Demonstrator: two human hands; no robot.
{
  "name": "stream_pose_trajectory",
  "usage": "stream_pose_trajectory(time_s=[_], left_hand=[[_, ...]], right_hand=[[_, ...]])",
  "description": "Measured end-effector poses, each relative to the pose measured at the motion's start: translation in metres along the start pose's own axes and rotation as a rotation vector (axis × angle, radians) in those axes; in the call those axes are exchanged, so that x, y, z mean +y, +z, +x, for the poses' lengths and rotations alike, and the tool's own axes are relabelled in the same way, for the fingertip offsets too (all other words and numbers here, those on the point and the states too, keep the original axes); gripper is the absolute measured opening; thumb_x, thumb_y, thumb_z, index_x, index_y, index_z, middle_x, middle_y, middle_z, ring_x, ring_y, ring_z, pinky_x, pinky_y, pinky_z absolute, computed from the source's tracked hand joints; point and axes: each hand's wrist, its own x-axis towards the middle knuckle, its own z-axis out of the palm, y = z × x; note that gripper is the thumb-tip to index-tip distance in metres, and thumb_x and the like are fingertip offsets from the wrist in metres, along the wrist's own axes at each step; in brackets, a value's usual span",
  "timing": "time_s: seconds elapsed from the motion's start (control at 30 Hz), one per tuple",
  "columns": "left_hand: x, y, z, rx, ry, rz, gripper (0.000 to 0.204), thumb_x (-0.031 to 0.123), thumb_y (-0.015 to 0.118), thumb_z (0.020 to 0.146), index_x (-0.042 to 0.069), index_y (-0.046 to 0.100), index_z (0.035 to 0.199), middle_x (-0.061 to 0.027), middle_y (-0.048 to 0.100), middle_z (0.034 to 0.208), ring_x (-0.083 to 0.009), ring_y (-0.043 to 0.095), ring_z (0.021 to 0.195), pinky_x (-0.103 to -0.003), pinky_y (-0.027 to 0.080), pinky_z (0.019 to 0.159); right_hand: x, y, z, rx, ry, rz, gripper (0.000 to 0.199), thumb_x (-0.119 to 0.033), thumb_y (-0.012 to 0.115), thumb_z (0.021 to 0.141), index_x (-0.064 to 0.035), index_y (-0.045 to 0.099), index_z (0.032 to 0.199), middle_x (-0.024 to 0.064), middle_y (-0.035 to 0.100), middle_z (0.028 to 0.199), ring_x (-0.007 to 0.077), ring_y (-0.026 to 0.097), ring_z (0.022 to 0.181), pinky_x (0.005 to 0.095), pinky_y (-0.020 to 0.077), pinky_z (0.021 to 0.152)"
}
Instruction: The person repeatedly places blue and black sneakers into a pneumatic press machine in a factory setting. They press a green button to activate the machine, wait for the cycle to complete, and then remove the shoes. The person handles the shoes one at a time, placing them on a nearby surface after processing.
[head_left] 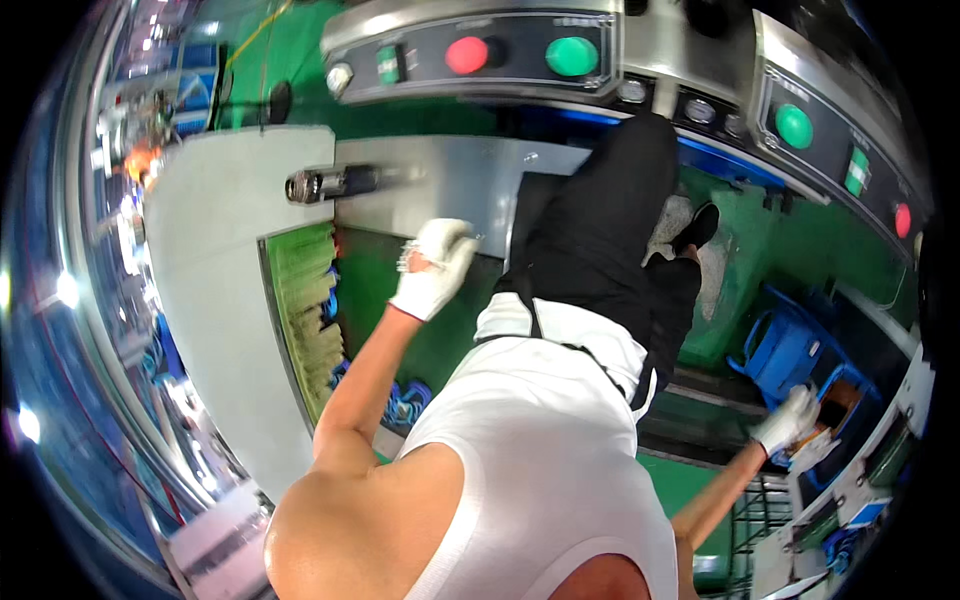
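My left hand [436, 262], in a white glove, is raised left of my lap, in front of a grey metal surface [455, 165]. Its fingers curl inward; something small and pale shows at their left side, too indistinct to name. Far out to the right, my gloved right hand [790, 420] reaches to a brown open box [840, 402] beside a blue plastic seat or crate [785, 345]. Motion blurs its fingers, so their grip does not show. A dark cylindrical part with a metal end [335, 184] lies on the grey surface beyond my left hand.
Machine panels with red and green buttons [470, 57] [795, 126] stand ahead of my knees. A pale grey tabletop [215, 290] runs along the left, beside a worn green strip [305, 320]. A black wire rack [760, 520] is at the lower right.
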Motion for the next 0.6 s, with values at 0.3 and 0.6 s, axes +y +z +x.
stream_pose_trajectory(time_s=[0.3,0.6], left_hand=[[-0.24,-0.076,-0.326,0.482,-1.482,0.375,0.056,0.034,0.074,0.094,0.0,0.063,0.137,-0.0257,0.064,0.138,-0.0424,0.062,0.127,-0.047,0.049,0.108],[-0.186,0.077,-0.498,0.484,-1.952,-0.258,0.093,0.072,0.058,0.095,0.003,0.048,0.157,-0.0277,0.05,0.156,-0.0423,0.049,0.144,-0.053,0.043,0.117]], right_hand=[[-0.294,0.059,-0.01,-0.701,-0.349,0.5,0.063,-0.023,0.068,0.105,0.0023,0.043,0.158,0.0208,0.053,0.154,0.0289,0.057,0.139,0.0396,0.0476,0.115],[-0.394,0.055,-0.023,-0.826,-0.468,0.287,0.065,-0.026,0.068,0.103,0.005,0.046,0.156,0.0217,0.055,0.155,0.0272,0.058,0.138,0.0372,0.0487,0.112]])
